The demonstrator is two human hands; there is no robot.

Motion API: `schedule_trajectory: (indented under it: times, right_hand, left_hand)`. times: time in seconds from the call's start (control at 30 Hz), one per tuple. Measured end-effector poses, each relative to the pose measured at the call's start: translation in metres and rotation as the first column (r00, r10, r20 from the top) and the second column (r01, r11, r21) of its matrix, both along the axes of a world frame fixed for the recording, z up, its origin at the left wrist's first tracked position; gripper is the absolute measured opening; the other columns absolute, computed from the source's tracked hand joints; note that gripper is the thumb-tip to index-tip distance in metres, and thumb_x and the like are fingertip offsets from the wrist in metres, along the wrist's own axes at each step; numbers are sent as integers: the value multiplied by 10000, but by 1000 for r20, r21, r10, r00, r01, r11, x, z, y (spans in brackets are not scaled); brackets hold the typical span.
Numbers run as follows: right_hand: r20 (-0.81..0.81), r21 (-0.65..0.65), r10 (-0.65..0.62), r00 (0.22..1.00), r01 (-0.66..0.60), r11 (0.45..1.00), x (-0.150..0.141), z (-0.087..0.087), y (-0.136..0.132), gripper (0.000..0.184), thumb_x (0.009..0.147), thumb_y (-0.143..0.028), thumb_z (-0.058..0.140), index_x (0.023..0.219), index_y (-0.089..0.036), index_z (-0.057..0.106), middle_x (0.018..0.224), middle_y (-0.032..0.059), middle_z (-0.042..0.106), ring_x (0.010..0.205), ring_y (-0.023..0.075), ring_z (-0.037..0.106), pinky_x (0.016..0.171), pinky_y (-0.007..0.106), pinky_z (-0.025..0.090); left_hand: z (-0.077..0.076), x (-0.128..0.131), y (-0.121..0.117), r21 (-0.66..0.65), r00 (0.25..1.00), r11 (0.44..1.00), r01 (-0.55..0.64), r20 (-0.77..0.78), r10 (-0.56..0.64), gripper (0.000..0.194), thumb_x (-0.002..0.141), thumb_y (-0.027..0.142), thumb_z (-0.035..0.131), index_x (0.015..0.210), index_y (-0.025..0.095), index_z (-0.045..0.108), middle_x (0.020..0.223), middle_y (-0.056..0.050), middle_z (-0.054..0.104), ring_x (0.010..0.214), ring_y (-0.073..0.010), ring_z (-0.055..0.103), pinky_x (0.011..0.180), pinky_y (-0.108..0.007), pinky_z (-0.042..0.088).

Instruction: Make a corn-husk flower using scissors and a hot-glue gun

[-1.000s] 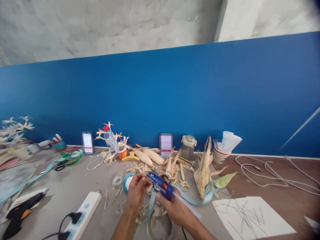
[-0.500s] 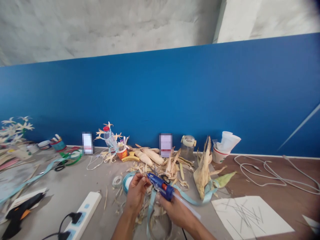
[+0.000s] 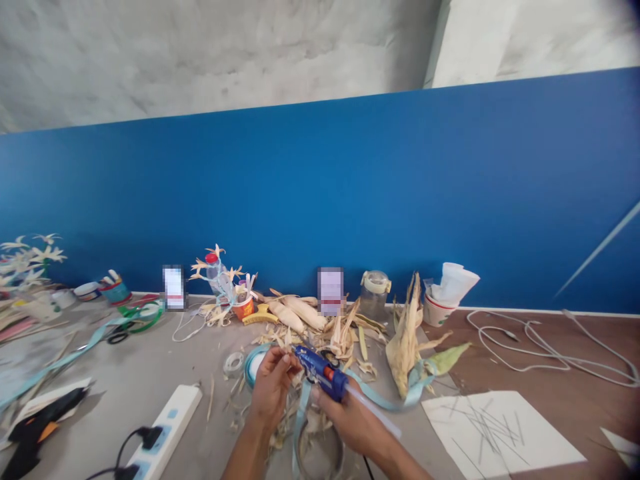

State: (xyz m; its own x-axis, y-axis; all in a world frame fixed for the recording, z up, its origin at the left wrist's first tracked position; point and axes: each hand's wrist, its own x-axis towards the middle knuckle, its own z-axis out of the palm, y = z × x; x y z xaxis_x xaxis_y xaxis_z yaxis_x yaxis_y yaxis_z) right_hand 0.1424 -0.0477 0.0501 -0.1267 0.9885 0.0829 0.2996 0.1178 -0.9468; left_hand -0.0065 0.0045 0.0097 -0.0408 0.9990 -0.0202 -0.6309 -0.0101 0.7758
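My right hand (image 3: 345, 413) is closed round a blue hot glue gun (image 3: 320, 372), with a clear glue stick (image 3: 373, 412) poking out of its back end. Its nozzle points left, close to the fingertips of my left hand (image 3: 274, 380). Those fingers are pinched together; what they hold is too small and hidden to make out, though pale husk shows just beyond them. Light blue ribbon (image 3: 301, 417) hangs down between my hands. A ribbon roll (image 3: 254, 363) lies partly behind my left hand, and scissors (image 3: 330, 359) are half hidden behind the glue gun.
Dried corn husks (image 3: 300, 312) and scraps cover the middle of the table. A power strip (image 3: 167, 427) and a black glue gun (image 3: 45, 427) lie at left. On the right are a white sheet with thin wires (image 3: 500, 433), white cables (image 3: 540, 347) and a paper cup (image 3: 440, 310).
Almost nothing differs. Both hands and the blue glue gun keep the same pose, and the whole view has shifted very slightly.
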Motion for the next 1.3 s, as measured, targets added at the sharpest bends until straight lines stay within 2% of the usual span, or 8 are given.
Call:
schedule_trajectory:
  times: [0.2, 0.47, 0.67, 0.77, 0.93, 1.03, 1.17, 1.3]
  right_hand:
    - [8, 11, 32, 999, -32, 999, 0, 2, -3, 119, 736, -270, 511, 653, -185, 515, 619, -19, 488, 590, 129, 424, 583, 237, 396]
    - [-44, -29, 0, 999, -1, 1000, 0, 5, -3, 126, 724, -289, 518, 748, -176, 568, 643, -7, 535, 621, 150, 464, 619, 260, 423]
    - [28, -16, 27, 999, -27, 1000, 1, 6, -4, 126, 731, -282, 521, 671, -180, 562, 628, -10, 532, 619, 148, 474, 617, 261, 422]
    - [43, -17, 10, 999, -9, 1000, 4, 3, -6, 114, 722, -280, 545, 734, -176, 591, 694, 6, 573, 678, 167, 513, 661, 279, 439]
    - [-90, 17, 63, 994, -61, 998, 9, -5, -6, 133, 726, -270, 565, 822, -182, 599, 800, 21, 614, 749, 172, 564, 711, 275, 464]
    - [-122, 88, -6, 993, 16, 996, 15, -3, -3, 197, 729, -296, 563, 896, -195, 593, 893, 29, 615, 825, 183, 564, 765, 288, 457]
    - [40, 203, -145, 989, 134, 970, 33, 6, 2, 213, 754, -298, 535, 936, -192, 568, 907, 46, 586, 848, 202, 559, 786, 313, 448]
    - [325, 272, -157, 933, 67, 960, 52, -5, -3, 185, 736, -215, 513, 914, -178, 546, 971, 85, 528, 806, 197, 565, 731, 301, 458]
  left_hand:
    - [0, -1, 0, -17, 999, 999, -42, -5, 42, 218, 588, 226, 755, 716, 176, 586, 643, 37, 633, 580, -99, 574, 600, -237, 466]
    - [4, 0, -2, 0, 1000, 1000, 5, 19, -5, 201, 591, 209, 752, 701, 171, 587, 611, 38, 617, 564, -100, 568, 603, -248, 470]
    - [3, 0, -1, -20, 1000, 1000, -11, 12, 11, 203, 595, 212, 752, 707, 173, 587, 632, 36, 624, 573, -97, 570, 599, -238, 465]
    - [4, -1, -1, -31, 999, 999, -40, 3, 40, 245, 563, 226, 769, 706, 176, 577, 643, 35, 629, 584, -105, 578, 595, -240, 462]
    - [6, -1, -3, -19, 1000, 1000, -22, -4, 22, 253, 568, 230, 766, 713, 184, 564, 589, 41, 617, 561, -116, 579, 619, -267, 470]
    - [6, -2, -3, -12, 1000, 1000, 9, 5, -9, 253, 574, 233, 767, 718, 185, 565, 570, 33, 620, 569, -121, 585, 641, -275, 473]
    - [7, -3, -3, -23, 1000, 1000, 14, 8, -14, 260, 569, 241, 775, 707, 184, 562, 575, 30, 620, 574, -112, 574, 635, -263, 474]
    - [8, -1, -4, -11, 1000, 1000, 7, -14, -7, 244, 584, 243, 765, 712, 185, 565, 575, 25, 618, 579, -117, 573, 642, -265, 474]
